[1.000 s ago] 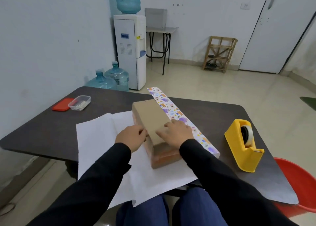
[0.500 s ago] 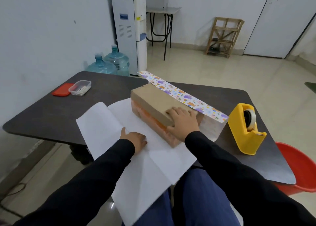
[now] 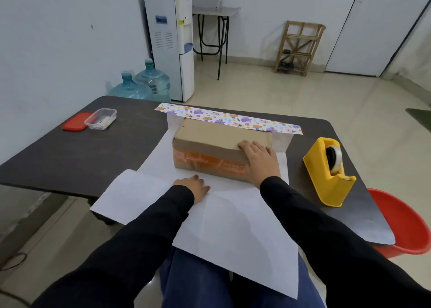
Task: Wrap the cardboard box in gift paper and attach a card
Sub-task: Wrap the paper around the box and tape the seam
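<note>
Brown cardboard box with orange tape [image 3: 210, 139] sits on the white back of the gift paper sheet [image 3: 233, 226], on the far half of the dark tabletop [image 3: 70, 153]. The paper's printed far edge is turned up behind it.

Right hand [image 3: 258, 158] lies flat over the box's near right top corner, gripping nothing. Left hand [image 3: 194, 187] presses the paper, fingers straight.

We judge the box light and stiff, best steadied from above; the paper thin, slippery, easily creased, overhanging the near edge.

Yellow tape dispenser [image 3: 331, 174] at right. Tiled floor, white walls, white water dispenser [image 3: 172, 39] far left.
</note>
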